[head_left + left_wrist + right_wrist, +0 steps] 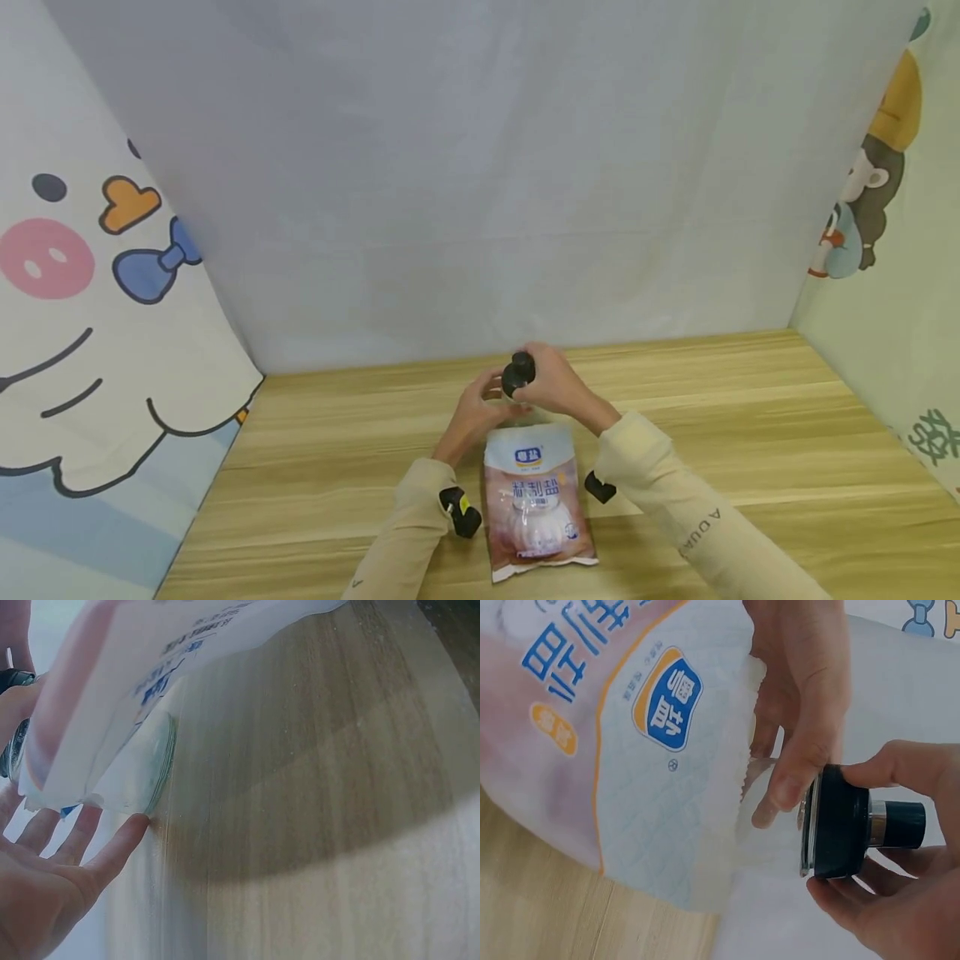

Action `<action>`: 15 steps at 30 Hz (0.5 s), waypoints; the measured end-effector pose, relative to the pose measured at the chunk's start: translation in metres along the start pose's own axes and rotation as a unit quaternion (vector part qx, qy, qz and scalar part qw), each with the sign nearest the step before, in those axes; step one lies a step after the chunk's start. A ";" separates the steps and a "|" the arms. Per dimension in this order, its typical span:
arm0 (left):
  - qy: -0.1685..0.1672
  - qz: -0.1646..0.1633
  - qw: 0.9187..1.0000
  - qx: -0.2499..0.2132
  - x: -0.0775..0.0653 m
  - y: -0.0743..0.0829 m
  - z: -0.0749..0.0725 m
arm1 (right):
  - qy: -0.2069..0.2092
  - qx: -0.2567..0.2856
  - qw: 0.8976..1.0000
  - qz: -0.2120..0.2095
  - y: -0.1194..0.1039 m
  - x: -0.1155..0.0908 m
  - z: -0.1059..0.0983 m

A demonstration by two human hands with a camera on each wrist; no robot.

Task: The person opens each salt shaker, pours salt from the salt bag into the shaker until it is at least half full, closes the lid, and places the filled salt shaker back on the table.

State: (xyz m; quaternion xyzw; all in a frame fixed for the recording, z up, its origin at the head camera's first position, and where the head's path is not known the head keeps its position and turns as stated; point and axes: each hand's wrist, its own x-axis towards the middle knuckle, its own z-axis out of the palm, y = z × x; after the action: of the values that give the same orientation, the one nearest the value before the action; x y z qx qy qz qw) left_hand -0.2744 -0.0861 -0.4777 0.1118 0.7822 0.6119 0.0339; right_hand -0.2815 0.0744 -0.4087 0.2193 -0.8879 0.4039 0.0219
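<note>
A glass jar (142,769) stands on the table behind a bag of salt (536,508), which hides most of it in the head view. My left hand (476,410) holds the jar near its neck, its fingers around the glass in the left wrist view. From above, my right hand (557,385) grips the jar's black lid (841,823), which has a smaller knob on top. In the right wrist view the lid sits at the jar's mouth; whether it is fastened I cannot tell. The bag's jagged top edge (750,727) is beside the jar.
The wood-patterned table (330,467) reaches back to a pale grey cloth (465,183). Cartoon-printed cloths hang at the left (82,350) and right (885,333). A black wrist device (461,512) is on the left sleeve, another (600,486) on the right.
</note>
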 end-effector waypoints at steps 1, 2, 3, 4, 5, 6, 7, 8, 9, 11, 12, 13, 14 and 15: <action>0.000 -0.001 1.000 -0.001 0.000 0.000 0.000 | 0.003 0.000 1.000 -0.001 -0.001 -0.001 0.000; -0.001 -0.001 1.000 -0.002 0.000 0.000 0.000 | 0.009 -0.003 1.000 -0.001 -0.002 -0.002 0.001; -0.001 -0.002 1.000 -0.001 0.000 0.000 -0.001 | 0.014 -0.008 1.000 0.002 -0.003 -0.003 0.002; -0.001 -0.003 1.000 0.000 -0.001 0.000 -0.001 | 0.020 -0.013 1.000 0.008 -0.004 -0.004 0.003; 0.000 -0.003 1.000 0.001 -0.001 0.000 -0.001 | 0.028 -0.021 0.999 0.017 -0.005 -0.005 0.003; 0.000 -0.004 1.000 0.003 -0.002 0.000 -0.001 | 0.036 -0.029 0.999 0.026 -0.007 -0.006 0.004; 0.000 -0.003 1.000 0.005 -0.002 0.000 -0.001 | 0.044 -0.039 0.998 0.036 -0.008 -0.007 0.005; 0.000 -0.002 1.000 0.007 -0.002 0.000 -0.001 | 0.051 -0.050 0.996 0.046 -0.009 -0.007 0.006; 0.000 -0.003 1.000 0.009 -0.002 0.000 -0.001 | 0.057 -0.059 0.995 0.054 -0.009 -0.008 0.006; -0.002 -0.002 1.000 0.008 -0.003 0.001 -0.001 | 0.068 -0.072 0.993 0.065 -0.010 -0.008 0.007; -0.004 -0.002 1.000 0.006 -0.004 0.003 -0.001 | 0.070 -0.075 0.992 0.067 -0.011 -0.008 0.007; -0.005 -0.001 1.000 0.004 -0.006 0.008 -0.001 | 0.071 -0.078 0.992 0.069 -0.011 -0.008 0.007; -0.006 -0.002 1.000 0.003 -0.008 0.012 -0.002 | 0.070 -0.078 0.992 0.069 -0.011 -0.008 0.007; -0.007 -0.004 1.000 0.003 -0.010 0.017 -0.002 | 0.069 -0.078 0.992 0.069 -0.011 -0.008 0.007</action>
State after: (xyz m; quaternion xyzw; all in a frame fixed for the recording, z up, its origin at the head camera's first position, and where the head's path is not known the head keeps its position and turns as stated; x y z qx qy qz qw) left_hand -0.2627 -0.0864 -0.4618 0.1133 0.7845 0.6083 0.0412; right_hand -0.2694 0.0660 -0.4075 0.1267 -0.9260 0.3481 0.0721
